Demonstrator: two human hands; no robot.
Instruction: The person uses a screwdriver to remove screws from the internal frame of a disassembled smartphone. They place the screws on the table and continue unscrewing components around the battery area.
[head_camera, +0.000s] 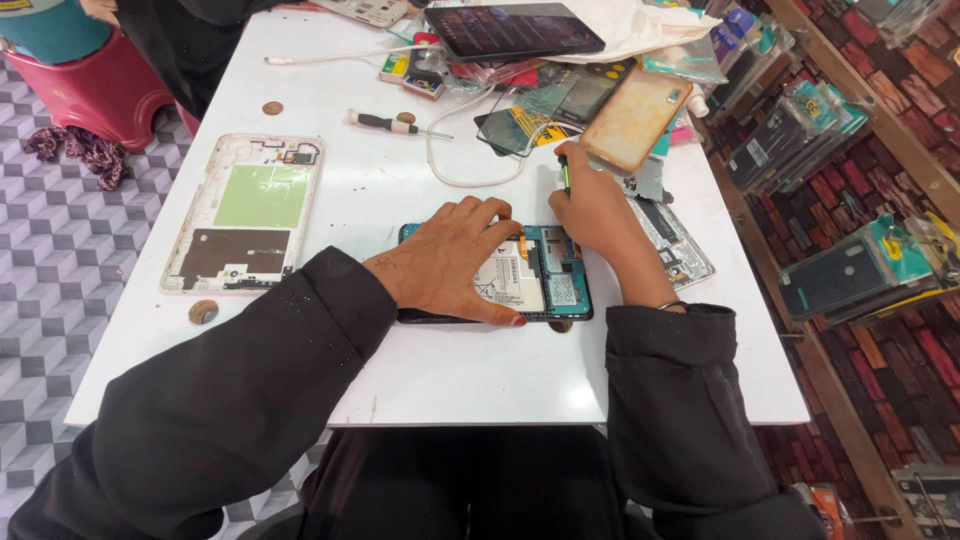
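An opened tablet (540, 285) with a teal inner frame and a white battery lies on the white table (400, 370) in front of me. My left hand (450, 260) lies flat on it, fingers spread over the battery. My right hand (595, 215) is closed on a small screwdriver (565, 175) with a green and black handle, held upright over the tablet's far right corner. Both arms wear black sleeves.
A removed tablet back frame (245, 215) with a green panel lies at the left. A screwdriver (395, 124), a white cable (450, 170), a tan phone case (635, 118), glass sheets, a dark tablet (515, 30) and small parts crowd the far side. Shelves of packaged cases stand at the right.
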